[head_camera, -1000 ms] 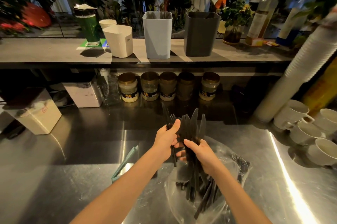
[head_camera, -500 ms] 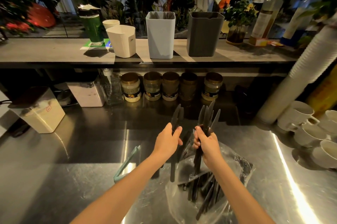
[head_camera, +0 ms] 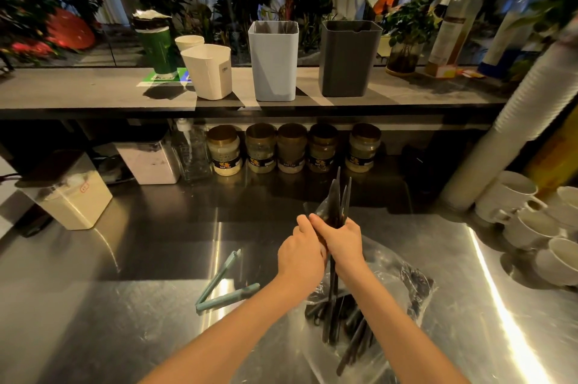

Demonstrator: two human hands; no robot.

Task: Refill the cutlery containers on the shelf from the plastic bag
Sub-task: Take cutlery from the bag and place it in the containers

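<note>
Cutlery (head_camera: 339,205) bundle gripped by both hands; more inside plastic bag (head_camera: 406,286).

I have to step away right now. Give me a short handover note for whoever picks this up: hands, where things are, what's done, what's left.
Left hand and right hand: both closed together on one upright bundle of black plastic cutlery, held above the bag.
Plastic bag: open on the steel counter, more black cutlery loose inside it.
Containers on the shelf: white, light blue, dark grey. Their contents cannot be judged from here.
Teal bag clip: lying open left of the bag.
Done: bag opened, one bundle gathered.
Left: drop the bundle into its container, then repeat until the bag is empty.
</note>
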